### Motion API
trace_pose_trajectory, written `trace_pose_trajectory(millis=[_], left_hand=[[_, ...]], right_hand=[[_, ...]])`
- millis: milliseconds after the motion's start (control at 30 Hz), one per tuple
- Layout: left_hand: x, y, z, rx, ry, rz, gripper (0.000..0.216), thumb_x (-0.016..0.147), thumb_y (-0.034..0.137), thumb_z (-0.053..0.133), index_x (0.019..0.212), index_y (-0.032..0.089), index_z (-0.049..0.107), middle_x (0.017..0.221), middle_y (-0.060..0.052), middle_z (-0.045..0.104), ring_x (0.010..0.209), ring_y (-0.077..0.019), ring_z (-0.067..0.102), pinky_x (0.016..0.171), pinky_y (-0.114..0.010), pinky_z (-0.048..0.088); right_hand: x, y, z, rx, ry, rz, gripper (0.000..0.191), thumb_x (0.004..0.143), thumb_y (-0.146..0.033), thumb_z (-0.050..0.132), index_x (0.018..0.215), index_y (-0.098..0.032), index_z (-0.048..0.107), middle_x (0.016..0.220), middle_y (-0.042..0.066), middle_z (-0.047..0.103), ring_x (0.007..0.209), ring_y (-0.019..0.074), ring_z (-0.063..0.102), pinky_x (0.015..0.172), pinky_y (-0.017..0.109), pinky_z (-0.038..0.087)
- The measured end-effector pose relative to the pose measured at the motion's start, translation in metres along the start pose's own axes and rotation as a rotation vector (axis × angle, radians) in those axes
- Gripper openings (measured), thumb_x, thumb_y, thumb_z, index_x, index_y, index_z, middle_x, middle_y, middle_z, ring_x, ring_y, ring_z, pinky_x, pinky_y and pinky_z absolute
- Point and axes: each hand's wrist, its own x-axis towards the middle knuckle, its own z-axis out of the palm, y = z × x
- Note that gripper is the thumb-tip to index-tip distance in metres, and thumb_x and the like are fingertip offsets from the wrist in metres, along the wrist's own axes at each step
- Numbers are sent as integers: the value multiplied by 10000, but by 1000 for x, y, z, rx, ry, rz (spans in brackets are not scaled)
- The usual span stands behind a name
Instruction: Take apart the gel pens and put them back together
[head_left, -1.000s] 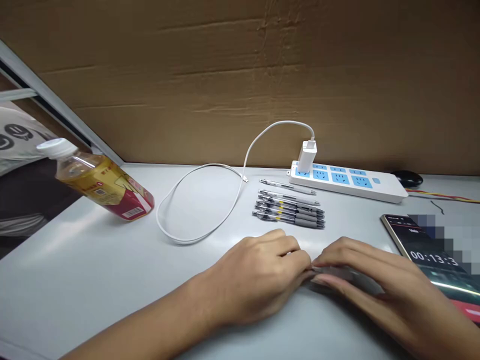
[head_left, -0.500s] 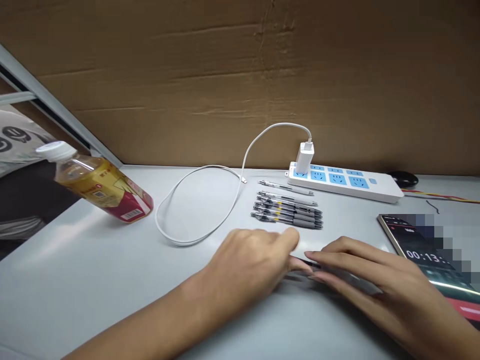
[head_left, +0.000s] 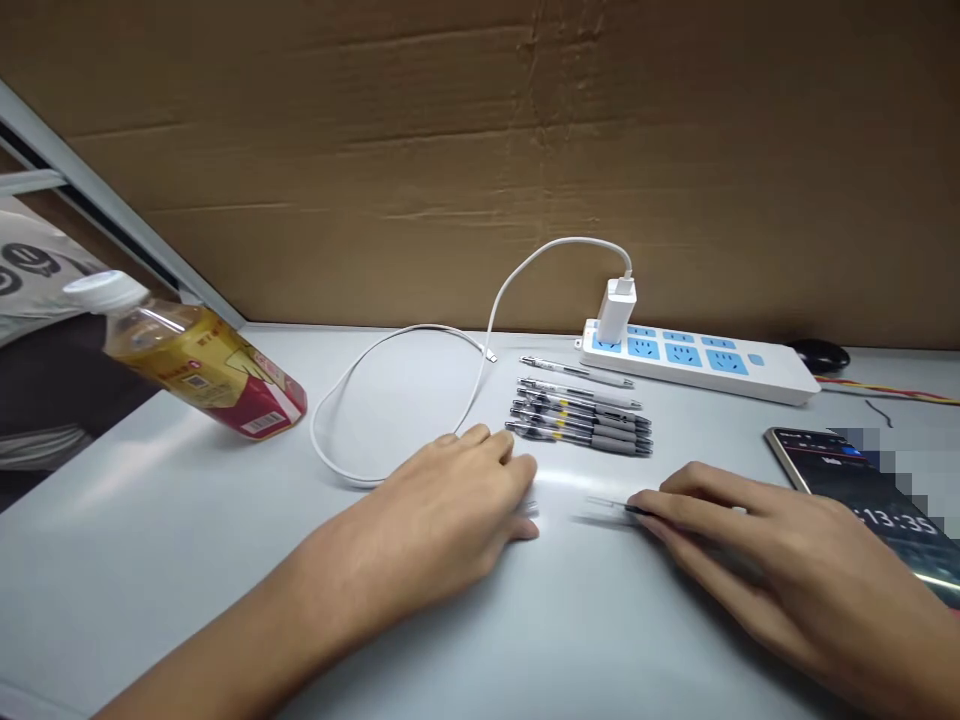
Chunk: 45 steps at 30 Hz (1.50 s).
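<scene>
My left hand (head_left: 457,505) is closed, its fingers curled around a clear pen barrel (head_left: 529,509); only a blurred end of it shows past the thumb. To its right, my right hand (head_left: 757,550) pinches a thin, see-through pen refill (head_left: 609,502) with a dark part at the fingertips. A gap of bare tabletop separates the two pieces. Behind the hands, several grey-gripped pens (head_left: 585,425) lie side by side in a row. One more pen (head_left: 576,372) lies a little apart at the back of that row.
A white power strip (head_left: 780,372) with a plugged-in charger (head_left: 616,312) stands along the cardboard wall (head_left: 375,150). The charger's white cable (head_left: 322,450) loops near my left hand. A drink bottle (head_left: 217,370) leans at left. A phone (head_left: 825,460) lies right, partly behind my right hand.
My hands have moved apart: the left has shifted left with the pen barrel, the right slightly right. The thin refill now shows between them, in the right fingers.
</scene>
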Motion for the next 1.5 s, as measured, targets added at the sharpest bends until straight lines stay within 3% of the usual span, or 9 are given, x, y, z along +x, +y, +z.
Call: trace_pose_trajectory(millis=[133, 400, 633, 933, 1067, 1300, 1500], left_hand=[[-1, 2, 5, -76, 15, 89, 119, 991, 146, 613, 881, 194, 617, 915, -20, 631, 822, -199, 604, 707, -301, 446], [4, 13, 6, -210, -19, 187, 61, 1015, 174, 589, 962, 202, 579, 943, -20, 674, 857, -195, 644, 764, -286, 476], [4, 9, 5, -155, -19, 34, 201, 918, 24, 485, 931, 224, 492, 907, -2, 674, 819, -205, 658, 678, -260, 451], [5, 9, 7, -188, -80, 120, 352, 812, -51, 500, 1014, 234, 541, 999, -1, 697, 931, -202, 671, 799, -270, 501], [5, 9, 10, -160, -77, 111, 268, 877, -20, 516, 984, 226, 518, 994, -7, 695, 910, -203, 666, 783, -276, 491], [6, 16, 13, -140, -13, 129, 94, 1059, 204, 526, 971, 229, 505, 882, 11, 657, 768, -187, 624, 676, -279, 423], [8, 26, 24, -286, 62, 194, 114, 1067, 260, 554, 969, 233, 503, 890, 33, 656, 737, -159, 600, 618, -269, 380]], right_hand=[[-1, -3, 2, -36, -20, -57, 314, 1055, -263, 473, 1143, -275, 774, 905, 55, 733, 673, 191, 706, 591, 304, 545], [0, -11, 3, 0, -40, -61, 326, 1053, -225, 465, 1186, -274, 758, 898, 57, 718, 688, 192, 692, 619, 299, 547], [3, -6, -5, -35, 0, -41, 282, 1048, -231, 484, 1153, -253, 745, 936, 61, 727, 719, 204, 707, 601, 306, 549], [-1, -6, 0, -131, -7, -121, 310, 1035, -159, 448, 1188, -226, 709, 919, 60, 710, 698, 215, 699, 582, 334, 537], [0, -4, -2, -144, 7, -145, 306, 1031, -157, 449, 1184, -225, 706, 898, 57, 709, 667, 208, 693, 556, 321, 533], [5, -8, -5, -108, 19, -209, 290, 1056, -187, 446, 1170, -239, 708, 898, 47, 740, 666, 187, 719, 567, 286, 573], [0, -15, -1, 157, 22, -67, 95, 1066, -315, 578, 1051, -269, 660, 872, -5, 748, 716, 147, 730, 637, 209, 585]])
